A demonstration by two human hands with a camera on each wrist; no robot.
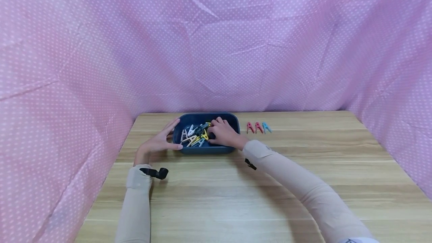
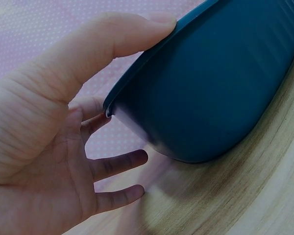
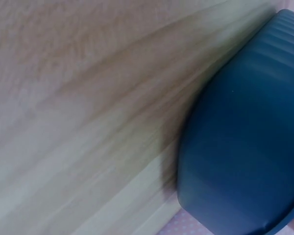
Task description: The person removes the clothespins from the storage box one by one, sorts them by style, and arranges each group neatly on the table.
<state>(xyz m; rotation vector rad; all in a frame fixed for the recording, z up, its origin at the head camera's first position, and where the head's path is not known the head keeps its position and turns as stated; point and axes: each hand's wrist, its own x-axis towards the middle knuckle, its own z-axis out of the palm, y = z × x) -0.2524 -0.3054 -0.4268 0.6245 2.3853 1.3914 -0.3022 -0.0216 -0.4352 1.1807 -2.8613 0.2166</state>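
A dark blue plastic basin [image 1: 207, 150] stands at the back of the wooden table, with several clothespins [image 1: 191, 140] in white, yellow, beige, grey and other colours lying loose inside. At its left end my left hand [image 1: 158, 142] rests with fingers spread. In the left wrist view the thumb [image 2: 149, 30] lies on the rim and the lower fingers extend beside the outer wall. My right hand [image 1: 223, 133] reaches into the right half of the basin, fingers bent down among the clothespins; I cannot tell whether it grips one. The right wrist view shows mainly the basin's outer wall [image 3: 240, 132].
To the right of the basin, two red clothespins [image 1: 250, 127] and a blue clothespin [image 1: 266, 127] lie in a row on the wooden table [image 1: 209, 198]. A pink dotted cloth [image 1: 216, 66] hangs behind the table and along its sides.
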